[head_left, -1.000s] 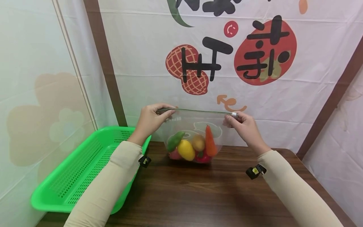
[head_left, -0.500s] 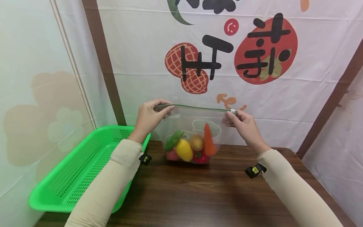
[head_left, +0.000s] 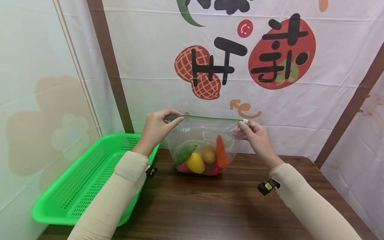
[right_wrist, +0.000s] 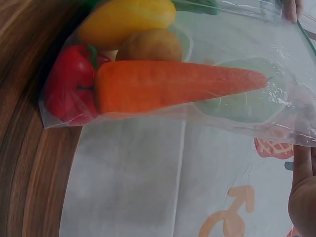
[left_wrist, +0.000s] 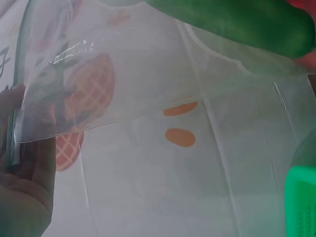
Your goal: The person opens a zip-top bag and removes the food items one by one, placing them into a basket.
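a clear bag (head_left: 193,131) stands upright at the far middle of the wooden table (head_left: 195,206), its mouth drawn taut between two hands. the left hand (head_left: 157,126) is clamped on the left end of the green strip (head_left: 210,117) along the mouth, thumb on the near side. the right hand (head_left: 259,136) pinches the right end, just beside a white slider (head_left: 245,121).

through the plastic, a green vegetable (head_left: 184,154) lies at the left above a pinkish-red piece (head_left: 182,167); a yellow one (head_left: 196,163) sits right of them, touching a brown round one (head_left: 208,153). at the right a carrot (head_left: 222,153) leans point up, its thick end beside a red pepper (head_left: 213,169). whether the bag's base bears on the table, i cannot tell.

a green basket (head_left: 43,213) sits at the left, partly behind the left sleeve (head_left: 105,196). a printed white cloth (head_left: 144,50) hangs on the far side.
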{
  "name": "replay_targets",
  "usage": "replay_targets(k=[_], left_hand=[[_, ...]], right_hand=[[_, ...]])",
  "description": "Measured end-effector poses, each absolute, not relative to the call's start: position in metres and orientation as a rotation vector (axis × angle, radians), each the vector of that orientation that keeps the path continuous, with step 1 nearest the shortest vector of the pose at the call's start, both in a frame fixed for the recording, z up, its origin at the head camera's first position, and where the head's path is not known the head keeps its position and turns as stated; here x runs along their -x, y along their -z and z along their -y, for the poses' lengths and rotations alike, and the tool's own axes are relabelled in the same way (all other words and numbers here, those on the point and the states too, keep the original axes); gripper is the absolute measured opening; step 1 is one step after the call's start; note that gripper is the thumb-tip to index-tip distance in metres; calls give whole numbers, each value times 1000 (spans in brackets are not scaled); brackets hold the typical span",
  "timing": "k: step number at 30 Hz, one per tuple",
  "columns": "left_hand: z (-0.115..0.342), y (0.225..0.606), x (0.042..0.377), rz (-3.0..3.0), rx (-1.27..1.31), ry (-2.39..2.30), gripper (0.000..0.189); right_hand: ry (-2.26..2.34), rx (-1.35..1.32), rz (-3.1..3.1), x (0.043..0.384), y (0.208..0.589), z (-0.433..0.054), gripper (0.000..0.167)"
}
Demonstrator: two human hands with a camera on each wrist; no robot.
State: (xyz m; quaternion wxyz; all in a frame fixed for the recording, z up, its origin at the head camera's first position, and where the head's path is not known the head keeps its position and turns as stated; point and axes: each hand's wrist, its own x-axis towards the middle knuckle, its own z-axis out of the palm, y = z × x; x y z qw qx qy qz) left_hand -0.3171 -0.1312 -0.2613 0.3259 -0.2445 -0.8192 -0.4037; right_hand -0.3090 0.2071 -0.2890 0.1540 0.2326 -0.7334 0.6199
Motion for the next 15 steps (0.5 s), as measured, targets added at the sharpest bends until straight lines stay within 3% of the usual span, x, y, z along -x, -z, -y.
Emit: replay_targets(k=[15], left_hand=[[115, 258, 309, 2012, 830, 529, 22]], right_hand=[[-1705, -683, 2076, 295, 287, -202, 33]])
